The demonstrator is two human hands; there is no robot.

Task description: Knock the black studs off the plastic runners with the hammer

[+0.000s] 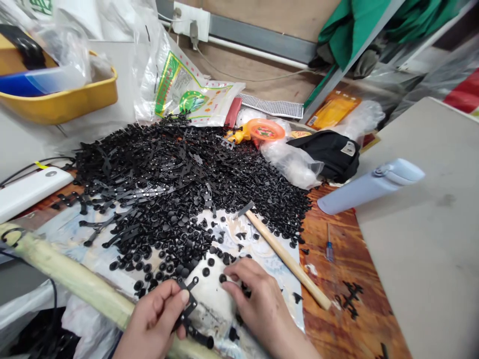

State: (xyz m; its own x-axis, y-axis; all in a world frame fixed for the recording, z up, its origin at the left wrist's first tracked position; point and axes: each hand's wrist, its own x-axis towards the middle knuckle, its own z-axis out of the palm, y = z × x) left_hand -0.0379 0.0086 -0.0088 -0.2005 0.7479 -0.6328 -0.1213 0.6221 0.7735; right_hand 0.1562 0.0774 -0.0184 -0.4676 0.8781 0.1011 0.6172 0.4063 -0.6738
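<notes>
A big heap of small black plastic parts (179, 174), round caps and flat strips, covers the middle of the table. My left hand (155, 316) pinches a short black strip (188, 306) between thumb and fingers at the bottom edge. My right hand (258, 299) lies next to it, fingers curled down onto loose black caps (209, 262) on a shiny sheet; what it grips is hidden.
A wooden stick (288, 259) lies diagonally right of the heap. A pale blue bottle (370, 185) rests on its side by a grey board (430, 239). A yellow tub (56, 94) stands back left, plastic bags (179, 85) behind, a small screwdriver (329, 244) on the wood.
</notes>
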